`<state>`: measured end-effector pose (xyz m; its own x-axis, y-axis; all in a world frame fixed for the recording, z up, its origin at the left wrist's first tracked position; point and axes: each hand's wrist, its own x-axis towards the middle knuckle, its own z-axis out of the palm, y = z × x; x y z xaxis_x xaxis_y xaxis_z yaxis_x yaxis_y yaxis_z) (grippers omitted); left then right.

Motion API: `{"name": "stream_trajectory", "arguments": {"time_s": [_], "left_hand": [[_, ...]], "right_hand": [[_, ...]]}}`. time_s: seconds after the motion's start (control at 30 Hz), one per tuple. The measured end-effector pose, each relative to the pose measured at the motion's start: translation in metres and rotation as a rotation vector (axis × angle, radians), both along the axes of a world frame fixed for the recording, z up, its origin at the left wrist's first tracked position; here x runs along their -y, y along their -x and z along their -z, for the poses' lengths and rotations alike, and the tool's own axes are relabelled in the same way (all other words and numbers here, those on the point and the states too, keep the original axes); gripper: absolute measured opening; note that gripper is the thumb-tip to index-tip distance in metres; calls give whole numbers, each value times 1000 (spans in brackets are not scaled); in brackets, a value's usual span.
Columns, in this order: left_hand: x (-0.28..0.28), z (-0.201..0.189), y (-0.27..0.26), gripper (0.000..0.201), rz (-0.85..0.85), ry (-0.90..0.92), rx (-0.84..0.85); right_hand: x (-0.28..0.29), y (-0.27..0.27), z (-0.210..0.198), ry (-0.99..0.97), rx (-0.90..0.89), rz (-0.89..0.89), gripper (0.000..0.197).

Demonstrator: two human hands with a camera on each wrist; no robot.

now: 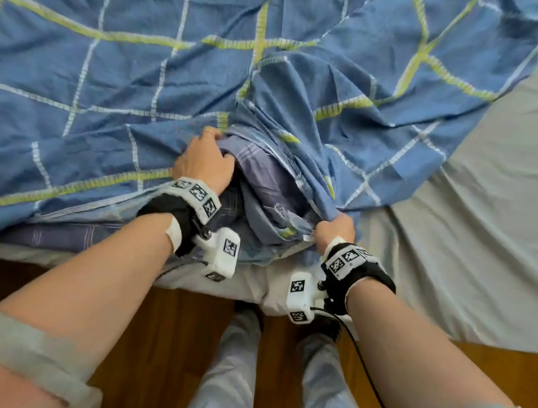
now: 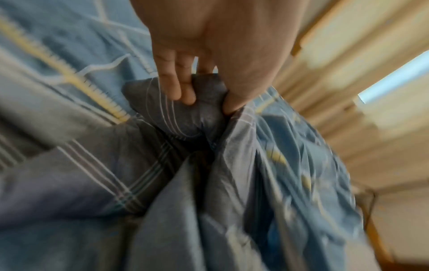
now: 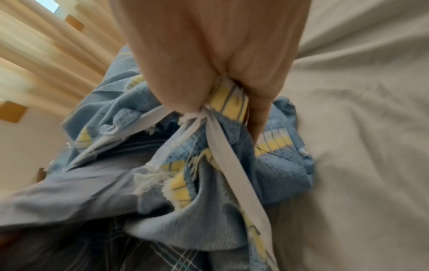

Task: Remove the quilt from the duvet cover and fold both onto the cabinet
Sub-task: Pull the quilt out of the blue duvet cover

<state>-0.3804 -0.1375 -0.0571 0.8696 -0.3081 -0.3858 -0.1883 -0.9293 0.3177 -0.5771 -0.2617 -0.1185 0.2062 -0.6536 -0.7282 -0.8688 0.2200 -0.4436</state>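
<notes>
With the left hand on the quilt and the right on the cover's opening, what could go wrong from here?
1. The right hand grips the cover at a frayed edge beside a white tie; a hard pull may tear it further.
2. The left hand pinches only a small bunch of quilt, so it may slip.
3. The sheet may drag along.

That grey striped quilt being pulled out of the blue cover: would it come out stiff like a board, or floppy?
Probably floppy: the quilt bunches into a wad where the left hand grips it. It likely drags rather than slides freely, since the duvet cover puckers around the opening. It looks soft, hardly fragile.
</notes>
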Motion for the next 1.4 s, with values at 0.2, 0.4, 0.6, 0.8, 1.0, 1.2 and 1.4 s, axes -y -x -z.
{"name": "stream_trajectory", "arguments": {"time_s": [0.2, 0.4, 0.6, 0.8, 1.0, 1.2, 1.4], "left_hand": [[-4, 42, 63, 41, 921, -86, 573], [19, 49, 35, 32, 1147, -212, 630], [45, 40, 37, 22, 942, -150, 384], [24, 12, 16, 30, 374, 110, 193], [-25, -11, -43, 40, -102, 73, 104], [-39, -1, -19, 29, -53, 59, -42], [-34, 17, 40, 72, -513, 313, -407]], "right_hand": [[-6, 2, 7, -9, 78, 56, 43], [-7, 18, 9, -4, 203, 94, 24], [-19, 13, 14, 59, 137, 41, 48], [-12, 13, 10, 158, -65, -29, 32], [7, 14, 2, 242, -156, -153, 25], [2, -7, -1, 101, 11, -78, 41], [-13, -24, -3, 117, 113, -178, 48]]}}
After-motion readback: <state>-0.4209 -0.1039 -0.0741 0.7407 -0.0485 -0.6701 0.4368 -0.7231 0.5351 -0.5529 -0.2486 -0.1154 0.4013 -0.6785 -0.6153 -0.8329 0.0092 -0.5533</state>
